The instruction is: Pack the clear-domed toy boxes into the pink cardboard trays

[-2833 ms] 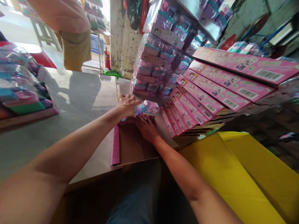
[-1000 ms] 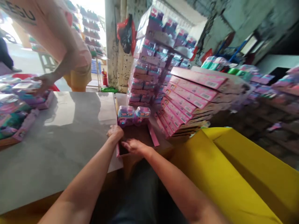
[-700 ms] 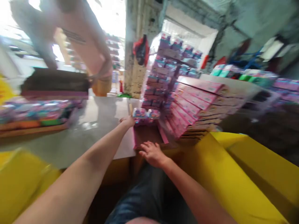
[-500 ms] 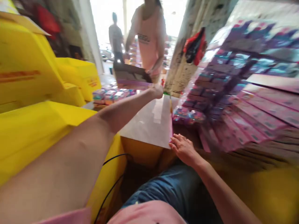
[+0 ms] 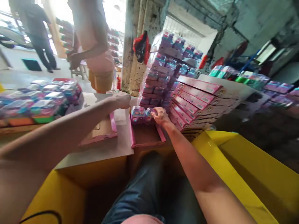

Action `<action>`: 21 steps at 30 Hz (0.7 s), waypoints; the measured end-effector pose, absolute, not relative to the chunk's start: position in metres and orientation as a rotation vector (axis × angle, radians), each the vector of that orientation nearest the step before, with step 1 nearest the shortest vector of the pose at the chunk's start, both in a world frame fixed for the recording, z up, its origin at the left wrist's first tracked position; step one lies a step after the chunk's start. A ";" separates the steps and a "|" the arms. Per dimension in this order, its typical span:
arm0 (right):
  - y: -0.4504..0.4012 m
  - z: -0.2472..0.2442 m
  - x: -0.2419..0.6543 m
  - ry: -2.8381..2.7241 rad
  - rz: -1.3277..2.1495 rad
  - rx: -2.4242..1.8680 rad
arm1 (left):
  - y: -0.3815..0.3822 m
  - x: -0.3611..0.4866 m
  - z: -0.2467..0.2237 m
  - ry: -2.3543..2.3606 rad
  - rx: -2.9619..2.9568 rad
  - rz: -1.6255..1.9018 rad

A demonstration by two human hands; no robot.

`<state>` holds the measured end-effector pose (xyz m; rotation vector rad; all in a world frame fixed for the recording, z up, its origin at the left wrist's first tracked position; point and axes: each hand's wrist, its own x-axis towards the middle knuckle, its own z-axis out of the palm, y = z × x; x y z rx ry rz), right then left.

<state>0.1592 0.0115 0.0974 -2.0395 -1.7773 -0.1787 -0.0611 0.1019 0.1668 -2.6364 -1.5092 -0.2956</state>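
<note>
My right hand has its fingers curled onto a small clear-topped package, pastel and shiny, at the back of an open pink-edged cardboard tray. A similar package sits just left of it; the tray's front part shows bare brown board. Stretched out across the board, my left hand is above the far part of the white board; its fingers are blurred and partly hidden. Under my left forearm lies a second pink-edged tray, flat on that board.
Several similar packages fill a tray at left. Flat pink boxes are stacked at right, before a tall pile of packed trays. A yellow box stands at right front. A person stands beyond the board, another farther back.
The view has swung right. The tray that was tilted up near my left hand now lies flat on the board. My right hand has moved from the board's edge onto a package.
</note>
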 end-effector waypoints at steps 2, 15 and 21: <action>0.033 0.096 0.180 -1.652 -0.206 -2.057 | 0.114 -0.015 0.151 -1.404 -2.675 -0.214; 0.141 0.011 0.207 -1.701 -0.048 -2.068 | 0.190 0.071 0.037 -1.429 -2.710 -0.203; 0.144 -0.002 0.205 -1.706 -0.057 -2.076 | 0.186 0.078 0.037 -1.466 -2.681 -0.243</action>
